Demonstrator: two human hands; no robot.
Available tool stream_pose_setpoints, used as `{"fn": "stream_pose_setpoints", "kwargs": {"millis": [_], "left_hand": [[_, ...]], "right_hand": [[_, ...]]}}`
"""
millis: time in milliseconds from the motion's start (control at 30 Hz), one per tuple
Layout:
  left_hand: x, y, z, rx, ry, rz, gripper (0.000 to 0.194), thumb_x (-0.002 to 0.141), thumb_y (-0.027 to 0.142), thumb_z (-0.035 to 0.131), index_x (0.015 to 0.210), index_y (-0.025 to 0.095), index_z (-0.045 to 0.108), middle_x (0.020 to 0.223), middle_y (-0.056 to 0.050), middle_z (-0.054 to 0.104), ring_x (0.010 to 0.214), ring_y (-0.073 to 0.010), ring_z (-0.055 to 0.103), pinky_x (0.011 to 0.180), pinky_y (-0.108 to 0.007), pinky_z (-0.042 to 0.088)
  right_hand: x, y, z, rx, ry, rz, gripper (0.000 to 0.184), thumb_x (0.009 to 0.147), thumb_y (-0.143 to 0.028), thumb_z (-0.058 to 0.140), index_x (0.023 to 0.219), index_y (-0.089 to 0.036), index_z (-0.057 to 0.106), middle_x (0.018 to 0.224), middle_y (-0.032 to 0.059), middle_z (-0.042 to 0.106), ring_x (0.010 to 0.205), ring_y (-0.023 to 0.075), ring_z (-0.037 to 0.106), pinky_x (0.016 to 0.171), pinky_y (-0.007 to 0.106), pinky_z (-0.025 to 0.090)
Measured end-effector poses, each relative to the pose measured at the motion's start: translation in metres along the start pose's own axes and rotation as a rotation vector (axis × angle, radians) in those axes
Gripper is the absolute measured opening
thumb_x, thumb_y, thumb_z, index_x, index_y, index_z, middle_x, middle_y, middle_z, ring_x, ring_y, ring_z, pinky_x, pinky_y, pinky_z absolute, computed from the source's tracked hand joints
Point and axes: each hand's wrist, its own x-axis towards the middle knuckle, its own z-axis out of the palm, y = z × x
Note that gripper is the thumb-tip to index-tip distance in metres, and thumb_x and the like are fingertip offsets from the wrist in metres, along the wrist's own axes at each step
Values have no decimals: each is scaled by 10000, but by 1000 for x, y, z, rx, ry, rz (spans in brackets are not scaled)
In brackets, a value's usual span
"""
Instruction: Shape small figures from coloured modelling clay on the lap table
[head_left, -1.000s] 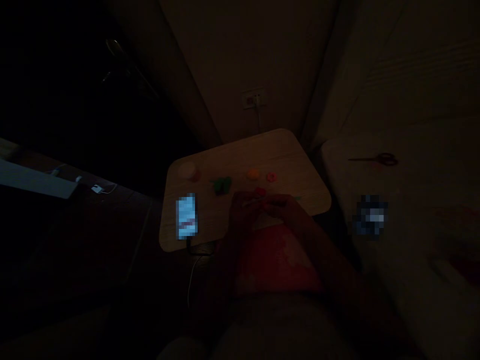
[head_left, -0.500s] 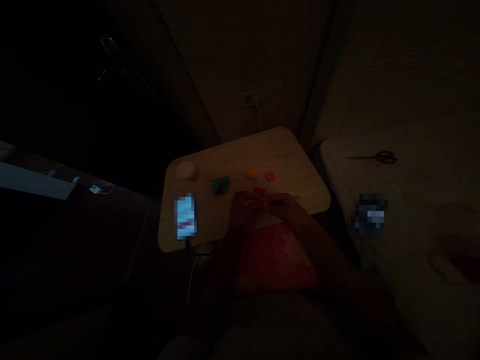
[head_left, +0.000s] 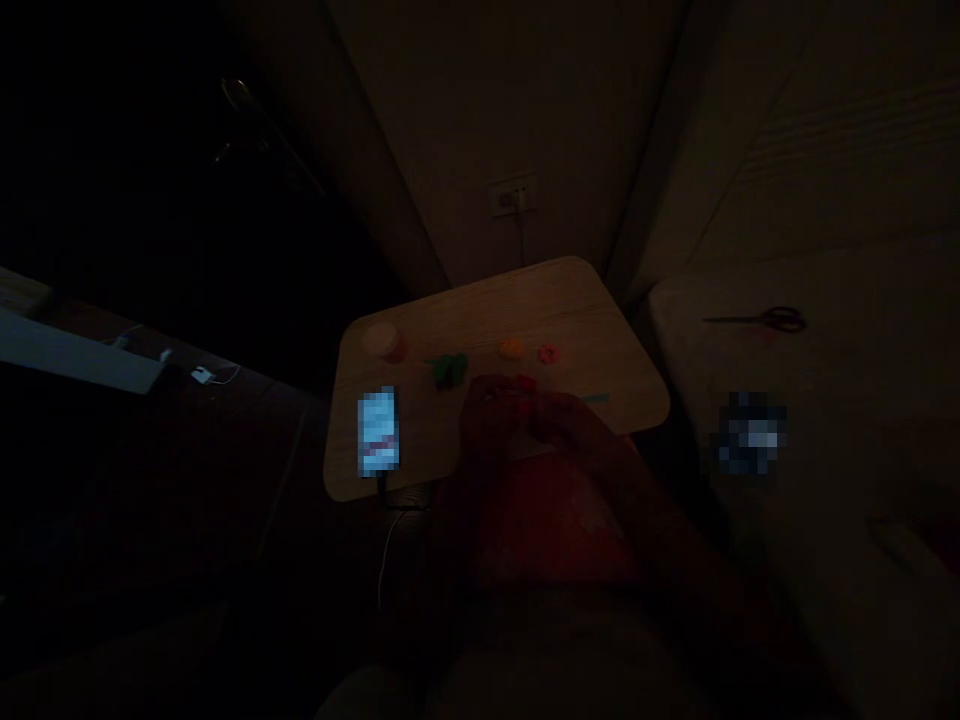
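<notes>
In dim light, my left hand (head_left: 489, 412) and my right hand (head_left: 564, 420) meet over the near edge of a small wooden table (head_left: 450, 313). Both have bent fingers closed around a small red lump (head_left: 523, 407), mostly hidden between the fingertips. Just beyond them lies another red piece (head_left: 527, 383); darkness hides whether the left fingers touch it. Farther off are an orange lump (head_left: 511, 348) and a pink flower-shaped ring (head_left: 549, 354). Left of my hands sits a dark green lump (head_left: 450, 369). A thin bluish stick (head_left: 596, 398) lies beside my right hand.
At the table's left stand a lidded tub (head_left: 384, 342) and a lit, blurred phone (head_left: 378, 432) with a cable. On the pale surface to the right are scissors (head_left: 765, 319) and a pixelated dark object (head_left: 750, 435). A wall socket (head_left: 513, 195) holds a plug behind the table.
My view has shifted slightly, and the picture is darker. My right fingers have drawn closer together toward the left hand. The pieces on the table keep their places.
</notes>
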Motion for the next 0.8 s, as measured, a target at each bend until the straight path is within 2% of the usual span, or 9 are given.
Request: {"fn": "stream_pose_setpoints", "kwargs": {"millis": [100, 233, 467, 800], "left_hand": [[2, 2, 0, -48, -30, 4, 259, 940, 482, 721, 998, 246, 810, 1086, -77, 718, 1005, -216, 683, 843, -373, 563], [3, 4, 0, -54, -19, 9, 216, 900, 438, 785, 1011, 253, 797, 1085, -70, 726, 1021, -210, 690, 866, -372, 564], [2, 2, 0, 14, -20, 9, 210, 919, 445, 761, 954, 239, 786, 1056, -66, 721, 982, -197, 691, 835, -353, 577], [0, 1, -5, 88, -79, 47, 218, 945, 462, 716, 957, 270, 818, 1045, -66, 736, 978, -201, 656, 843, -367, 554]], "right_hand": [[-1, 0, -1, 12, 17, 25, 430, 583, -488, 969, 852, -191, 813, 715, 13, 670, 595, 100, 464, 541, 249, 318], [-1, -1, -2, 2, 32, 24, 406, 565, -464, 980, 789, -187, 785, 673, -11, 625, 573, 87, 440, 515, 238, 284], [-3, -6, -2, -25, 18, 54, 366, 597, -404, 957, 853, -196, 797, 672, -20, 626, 564, 85, 442, 522, 245, 291], [-1, -4, -6, -107, 22, 13, 318, 579, -400, 951, 746, -180, 792, 577, -32, 567, 532, 80, 383, 523, 259, 254]]}}
